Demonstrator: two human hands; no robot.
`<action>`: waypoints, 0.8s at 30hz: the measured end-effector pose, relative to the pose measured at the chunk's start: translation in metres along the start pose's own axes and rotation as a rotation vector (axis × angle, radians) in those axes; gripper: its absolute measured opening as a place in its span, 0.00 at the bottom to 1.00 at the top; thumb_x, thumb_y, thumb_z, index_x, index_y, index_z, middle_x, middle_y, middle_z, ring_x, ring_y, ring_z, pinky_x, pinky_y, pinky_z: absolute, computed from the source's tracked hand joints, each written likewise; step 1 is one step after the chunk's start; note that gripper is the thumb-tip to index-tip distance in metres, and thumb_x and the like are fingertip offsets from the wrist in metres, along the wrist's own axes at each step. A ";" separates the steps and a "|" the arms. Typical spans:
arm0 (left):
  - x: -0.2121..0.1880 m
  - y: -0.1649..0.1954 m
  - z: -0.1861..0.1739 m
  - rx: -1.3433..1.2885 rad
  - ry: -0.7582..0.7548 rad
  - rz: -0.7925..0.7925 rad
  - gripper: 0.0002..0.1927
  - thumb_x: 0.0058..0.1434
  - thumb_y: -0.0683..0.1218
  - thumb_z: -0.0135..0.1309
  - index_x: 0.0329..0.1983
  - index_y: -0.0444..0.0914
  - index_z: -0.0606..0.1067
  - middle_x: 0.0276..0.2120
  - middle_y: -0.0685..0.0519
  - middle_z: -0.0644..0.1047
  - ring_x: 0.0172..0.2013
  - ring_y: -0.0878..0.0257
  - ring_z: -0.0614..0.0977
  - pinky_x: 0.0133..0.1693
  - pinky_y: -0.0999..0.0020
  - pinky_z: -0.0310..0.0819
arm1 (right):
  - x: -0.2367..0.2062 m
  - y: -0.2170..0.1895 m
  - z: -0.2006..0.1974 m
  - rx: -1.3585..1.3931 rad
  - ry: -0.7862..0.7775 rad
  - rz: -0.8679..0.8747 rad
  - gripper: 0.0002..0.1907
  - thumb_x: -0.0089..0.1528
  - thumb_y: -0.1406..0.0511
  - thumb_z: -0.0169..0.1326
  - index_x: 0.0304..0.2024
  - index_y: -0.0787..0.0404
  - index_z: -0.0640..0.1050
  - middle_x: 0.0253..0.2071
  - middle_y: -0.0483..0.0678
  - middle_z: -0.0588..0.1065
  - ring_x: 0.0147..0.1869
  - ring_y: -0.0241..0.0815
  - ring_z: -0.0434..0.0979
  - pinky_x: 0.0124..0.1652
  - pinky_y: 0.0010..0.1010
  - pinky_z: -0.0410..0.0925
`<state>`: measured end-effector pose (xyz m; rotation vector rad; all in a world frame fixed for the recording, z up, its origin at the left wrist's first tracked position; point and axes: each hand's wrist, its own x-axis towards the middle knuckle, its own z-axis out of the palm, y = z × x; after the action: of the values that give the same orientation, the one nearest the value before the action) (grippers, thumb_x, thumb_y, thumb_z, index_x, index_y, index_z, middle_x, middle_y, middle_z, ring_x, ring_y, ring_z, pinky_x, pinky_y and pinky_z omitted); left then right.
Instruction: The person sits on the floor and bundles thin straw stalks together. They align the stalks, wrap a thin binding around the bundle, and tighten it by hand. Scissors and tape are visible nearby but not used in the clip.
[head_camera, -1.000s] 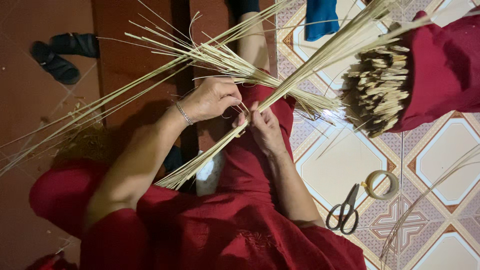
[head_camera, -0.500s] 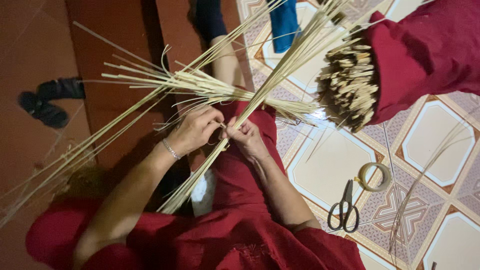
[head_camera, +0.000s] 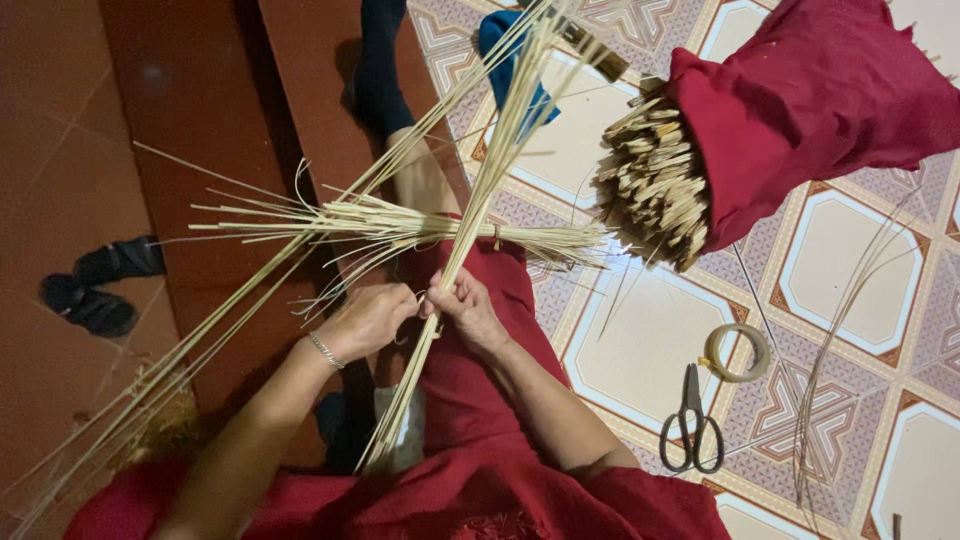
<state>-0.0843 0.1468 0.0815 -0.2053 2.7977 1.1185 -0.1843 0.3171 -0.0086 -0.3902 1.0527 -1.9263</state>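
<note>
Gripping: we're pinching a bundle of pale strips (head_camera: 470, 230) with both hands, right over our lap
Left hand (head_camera: 368, 320): it's curling almost shut, fingertips closing on the bundle from the left, a thin bracelet (head_camera: 325, 350) sitting on the wrist
Right hand (head_camera: 468, 310): it's also closing tight on the same bundle, thumb and fingers pressing against it, knuckles nearly touching the left hand
Bundle: it's running steeply from our lap up toward the top of the view, and it's crossing a second bunch (head_camera: 400, 228) that's lying roughly level just above the hands
Loose strips (head_camera: 180, 350): they're fanning out to the lower left over the brown floor
Off to the right: scissors (head_camera: 692, 425) and a tape roll (head_camera: 737, 352) are lying just beside each other on the patterned tiles (head_camera: 860, 270)
Upper right: a red cloth (head_camera: 810, 100) is wrapping a stack of cut sticks (head_camera: 655, 190)
Far left: dark sandals (head_camera: 100, 285) are sitting well apart from us
</note>
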 end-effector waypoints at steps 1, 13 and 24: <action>-0.003 -0.001 0.000 -0.166 -0.038 -0.048 0.09 0.67 0.45 0.50 0.36 0.36 0.76 0.31 0.46 0.80 0.35 0.51 0.83 0.39 0.56 0.76 | 0.000 0.001 0.000 -0.004 -0.003 0.003 0.08 0.68 0.66 0.56 0.47 0.60 0.71 0.32 0.46 0.76 0.36 0.37 0.78 0.37 0.27 0.72; 0.013 -0.018 0.026 0.260 0.337 0.133 0.06 0.67 0.41 0.52 0.42 0.33 0.77 0.36 0.42 0.80 0.35 0.47 0.82 0.38 0.55 0.77 | -0.005 0.013 0.003 -0.035 0.028 0.047 0.12 0.68 0.66 0.57 0.51 0.64 0.73 0.39 0.49 0.77 0.39 0.38 0.81 0.40 0.29 0.74; -0.021 0.006 0.001 0.406 0.259 0.133 0.04 0.67 0.39 0.59 0.42 0.33 0.81 0.36 0.45 0.81 0.34 0.58 0.83 0.34 0.66 0.80 | -0.016 0.023 0.007 0.050 -0.026 -0.019 0.13 0.69 0.67 0.57 0.53 0.66 0.73 0.42 0.48 0.78 0.44 0.39 0.82 0.44 0.30 0.75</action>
<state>-0.0648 0.1534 0.0889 -0.1326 3.2330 0.5524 -0.1581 0.3206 -0.0202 -0.3969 0.9855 -1.9551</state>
